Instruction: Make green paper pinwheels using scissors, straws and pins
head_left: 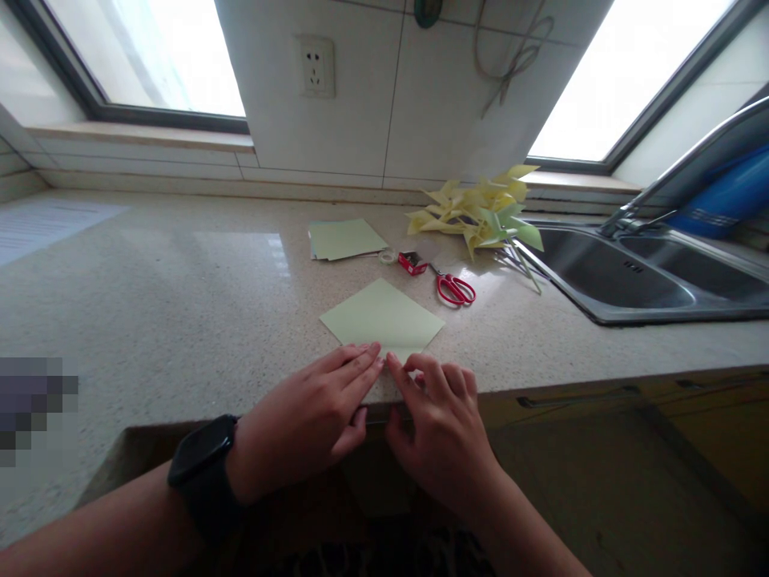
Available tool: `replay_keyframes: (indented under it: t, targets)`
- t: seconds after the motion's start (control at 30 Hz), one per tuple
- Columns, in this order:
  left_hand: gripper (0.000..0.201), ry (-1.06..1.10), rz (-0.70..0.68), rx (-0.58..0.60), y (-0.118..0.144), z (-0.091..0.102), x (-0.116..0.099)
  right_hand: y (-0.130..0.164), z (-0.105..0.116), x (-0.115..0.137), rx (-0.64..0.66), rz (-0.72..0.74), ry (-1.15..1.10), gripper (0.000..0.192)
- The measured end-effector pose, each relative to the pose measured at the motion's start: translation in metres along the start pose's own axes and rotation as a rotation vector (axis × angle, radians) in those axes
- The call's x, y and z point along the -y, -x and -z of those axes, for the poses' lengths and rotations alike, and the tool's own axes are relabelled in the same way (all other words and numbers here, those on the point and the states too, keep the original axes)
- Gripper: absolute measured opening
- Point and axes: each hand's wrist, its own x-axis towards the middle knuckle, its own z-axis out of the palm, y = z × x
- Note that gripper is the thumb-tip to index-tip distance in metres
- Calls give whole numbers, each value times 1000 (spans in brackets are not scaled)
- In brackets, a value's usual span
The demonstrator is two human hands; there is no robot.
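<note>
Thumbs spread away from fingertips, my left hand (303,410) and right hand (443,418) touch the pale green paper (381,314) on the counter (210,320), covering its near corner. Beyond it lie red scissors (456,290), a small box (412,265), its contents unclear to me, and overlapping pinwheels (448,199).

Pale green paper (381,312), diamond-wise on the counter (180,320)

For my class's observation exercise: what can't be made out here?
Head view:
Front green sheet: near part partly covered by the left hand and right hand.
Printed paper: cut off by the left edge, text blurred.
Blue object: cut off by the right edge.
</note>
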Motion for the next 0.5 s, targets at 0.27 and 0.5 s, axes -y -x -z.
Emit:
replay_keyframes:
  t: [0.27, 0.5]
  targets:
    - [60, 32, 20, 26, -1, 1, 2, 1, 4, -2, 4, 19, -65, 58]
    - [58, 36, 43, 29, 0, 0, 2, 3, 4, -5, 10, 19, -58, 50]
